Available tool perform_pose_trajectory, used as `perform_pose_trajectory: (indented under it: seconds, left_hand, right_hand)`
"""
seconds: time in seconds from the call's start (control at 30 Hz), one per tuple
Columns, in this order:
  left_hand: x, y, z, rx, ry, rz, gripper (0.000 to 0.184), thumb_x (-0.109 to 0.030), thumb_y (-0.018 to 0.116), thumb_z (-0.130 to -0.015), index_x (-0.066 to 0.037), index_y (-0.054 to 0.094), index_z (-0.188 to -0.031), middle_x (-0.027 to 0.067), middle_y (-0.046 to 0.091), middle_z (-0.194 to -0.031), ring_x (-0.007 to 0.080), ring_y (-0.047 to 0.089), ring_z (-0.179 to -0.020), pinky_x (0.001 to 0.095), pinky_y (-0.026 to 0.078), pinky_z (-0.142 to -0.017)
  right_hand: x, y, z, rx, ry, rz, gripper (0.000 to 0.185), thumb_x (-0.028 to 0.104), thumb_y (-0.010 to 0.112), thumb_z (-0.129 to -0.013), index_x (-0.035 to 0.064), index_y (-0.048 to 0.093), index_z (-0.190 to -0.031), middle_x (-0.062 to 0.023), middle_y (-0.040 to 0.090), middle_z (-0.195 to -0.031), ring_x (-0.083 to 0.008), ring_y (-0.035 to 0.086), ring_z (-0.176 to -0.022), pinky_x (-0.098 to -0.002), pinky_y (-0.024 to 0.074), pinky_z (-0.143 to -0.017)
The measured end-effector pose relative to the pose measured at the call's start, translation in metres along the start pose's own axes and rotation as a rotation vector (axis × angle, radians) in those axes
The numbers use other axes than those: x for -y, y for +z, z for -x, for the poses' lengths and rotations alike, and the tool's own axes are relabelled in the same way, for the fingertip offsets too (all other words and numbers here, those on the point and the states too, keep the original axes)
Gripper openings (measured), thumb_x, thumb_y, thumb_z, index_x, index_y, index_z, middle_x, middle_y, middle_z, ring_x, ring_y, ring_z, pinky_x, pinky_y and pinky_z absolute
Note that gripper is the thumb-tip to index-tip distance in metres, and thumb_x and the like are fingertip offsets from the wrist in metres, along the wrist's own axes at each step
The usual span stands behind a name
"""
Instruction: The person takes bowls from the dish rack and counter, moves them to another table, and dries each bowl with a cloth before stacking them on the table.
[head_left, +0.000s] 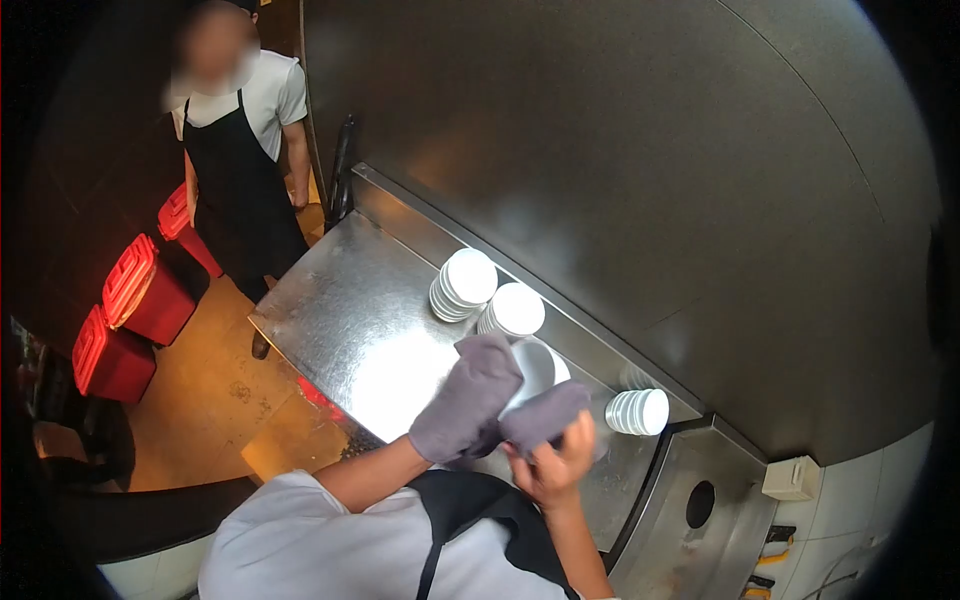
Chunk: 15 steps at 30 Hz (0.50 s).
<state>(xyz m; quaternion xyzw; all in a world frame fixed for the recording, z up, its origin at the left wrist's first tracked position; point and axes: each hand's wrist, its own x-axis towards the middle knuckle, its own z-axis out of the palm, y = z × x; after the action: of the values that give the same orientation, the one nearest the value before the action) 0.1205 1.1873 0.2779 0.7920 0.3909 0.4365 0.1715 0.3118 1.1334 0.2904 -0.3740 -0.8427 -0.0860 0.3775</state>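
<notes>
A grey cloth [478, 385] covers my left hand [462, 400], so its fingers are hidden; through the cloth it grips the side of a white bowl [533, 372]. The bowl is tilted, with part of its pale inside showing. My right hand [560, 458] is closed on another part of the grey cloth, pressed over the near rim of the bowl. Just beyond my hands, two stacks of upside-down white bowls, one farther left [472, 278] and one nearer [517, 310], stand on the steel counter [330, 290].
Another stack of white bowls [640, 411] stands to the right, near a steel basin with a round dark hole [700, 505]. A raised steel edge [520, 280] runs along the wall. At the left, a person in a black apron [245, 180] stands beside several red lidded bins [150, 285].
</notes>
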Motion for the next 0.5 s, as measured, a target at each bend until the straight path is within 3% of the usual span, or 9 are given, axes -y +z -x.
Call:
perform_pose_trajectory:
  seconds: [0.03,0.13,0.17,0.27,0.3,0.33,0.4,0.43,0.5]
  left_hand:
    - [-0.010,0.000,-0.003,-0.038,0.009,0.218,0.019,-0.010,0.070,-0.080,-0.003,0.067,-0.097,0.0124,0.066,-0.103,0.0312,0.059,-0.105,0.0389,0.050,-0.089]
    - [0.008,0.031,0.027,0.172,-0.173,0.413,0.027,-0.011,0.070,-0.082,-0.003,0.068,-0.107,0.0141,0.069,-0.107,0.0312,0.060,-0.112,0.0365,0.051,-0.092]
    - [-0.002,0.026,0.025,0.141,-0.297,0.560,0.037,-0.011,0.068,-0.085,-0.001,0.063,-0.120,0.0176,0.067,-0.118,0.0316,0.061,-0.115,0.0345,0.050,-0.097]
    - [0.017,0.045,0.045,-0.092,0.003,-0.064,0.042,-0.012,0.067,-0.088,0.003,0.055,-0.126,0.0202,0.065,-0.112,0.0335,0.063,-0.104,0.0388,0.050,-0.091]
    - [0.030,0.061,0.055,-0.123,-0.204,0.089,0.040,-0.013,0.066,-0.088,0.003,0.054,-0.124,0.0201,0.064,-0.109,0.0347,0.063,-0.102,0.0406,0.050,-0.089]
    - [0.046,0.081,0.067,-0.154,-0.411,0.240,0.039,-0.013,0.065,-0.088,0.003,0.053,-0.122,0.0201,0.062,-0.106,0.0358,0.062,-0.099,0.0423,0.050,-0.087]
    - [0.041,0.071,0.062,-0.206,-0.613,0.222,0.034,-0.014,0.062,-0.089,0.003,0.052,-0.116,0.0197,0.059,-0.099,0.0377,0.060,-0.094,0.0453,0.048,-0.084]
    - [0.034,0.057,0.057,-0.222,-0.603,0.052,0.030,-0.014,0.061,-0.088,0.002,0.051,-0.112,0.0194,0.057,-0.096,0.0385,0.059,-0.092,0.0466,0.047,-0.082]
    - [0.040,0.041,0.052,-0.208,-0.597,-0.193,0.018,-0.011,0.056,-0.087,0.002,0.052,-0.100,0.0206,0.056,-0.095,0.0394,0.058,-0.087,0.0469,0.047,-0.080]
  right_hand:
    - [-0.004,0.016,0.003,-0.096,-0.014,-0.053,0.048,0.030,0.079,-0.078,-0.0008,0.068,-0.113,-0.0254,0.059,-0.127,-0.0459,0.057,-0.120,-0.0497,0.0420,-0.105]
    - [-0.001,0.015,-0.016,-0.132,0.365,-0.447,0.055,0.042,0.070,-0.087,-0.0049,0.068,-0.115,-0.0288,0.057,-0.131,-0.0462,0.054,-0.123,-0.0533,0.0421,-0.106]
    - [-0.002,0.009,-0.024,-0.040,0.479,-0.608,0.064,0.045,0.056,-0.095,-0.0126,0.061,-0.123,-0.0296,0.058,-0.132,-0.0428,0.055,-0.126,-0.0477,0.0412,-0.107]
    - [-0.007,0.027,-0.020,0.008,0.751,-0.959,0.059,0.038,0.041,-0.105,-0.0119,0.057,-0.132,-0.0209,0.059,-0.137,-0.0296,0.055,-0.128,-0.0392,0.0374,-0.111]
    - [-0.003,0.037,-0.012,-0.067,0.993,-1.177,0.056,0.036,0.038,-0.108,-0.0110,0.060,-0.128,-0.0176,0.061,-0.133,-0.0241,0.056,-0.124,-0.0363,0.0394,-0.108]
    - [0.001,0.043,-0.011,-0.004,1.033,-1.111,0.055,0.036,0.037,-0.109,-0.0106,0.060,-0.126,-0.0178,0.063,-0.130,-0.0239,0.058,-0.120,-0.0359,0.0401,-0.106]
    - [0.004,0.053,-0.010,0.129,1.101,-0.973,0.054,0.036,0.034,-0.110,-0.0098,0.061,-0.123,-0.0181,0.066,-0.122,-0.0237,0.060,-0.113,-0.0352,0.0415,-0.103]
    - [-0.003,0.065,0.003,0.159,1.049,-0.936,0.050,0.035,0.040,-0.110,-0.0089,0.063,-0.118,-0.0117,0.070,-0.113,-0.0174,0.060,-0.105,-0.0329,0.0451,-0.096]
    - [0.001,0.066,0.007,0.312,1.076,-0.932,0.042,0.030,0.047,-0.108,-0.0083,0.064,-0.117,-0.0100,0.070,-0.106,-0.0141,0.060,-0.099,-0.0312,0.0468,-0.091]
